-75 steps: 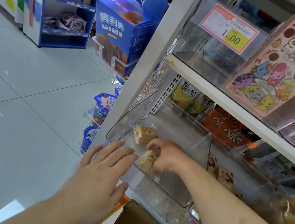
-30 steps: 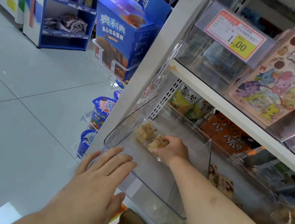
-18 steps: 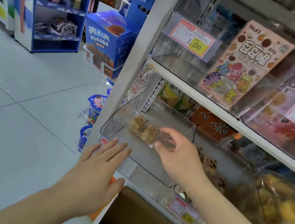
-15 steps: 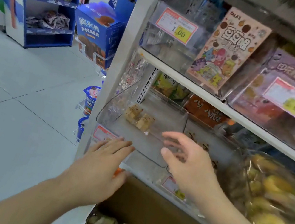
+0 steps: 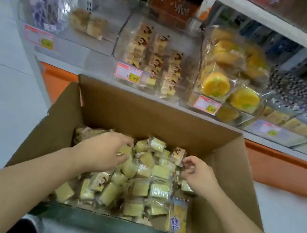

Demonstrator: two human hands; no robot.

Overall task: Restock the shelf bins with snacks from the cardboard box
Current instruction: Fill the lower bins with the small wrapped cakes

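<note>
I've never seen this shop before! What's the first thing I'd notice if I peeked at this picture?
You'd spot the big cardboard box low in the middle, heaped with little wrapped cakes, and both hands down in them: the left hand resting on the pile, the right hand with curled fingers beside it. Next, bright yellow round cakes glow in a clear shelf bin up on the right.

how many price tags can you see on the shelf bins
4: one on the leftmost bin, one on the brown-print cake bin, one on the yellow cake bin, one blurry at right. Others may be out of frame.
</note>
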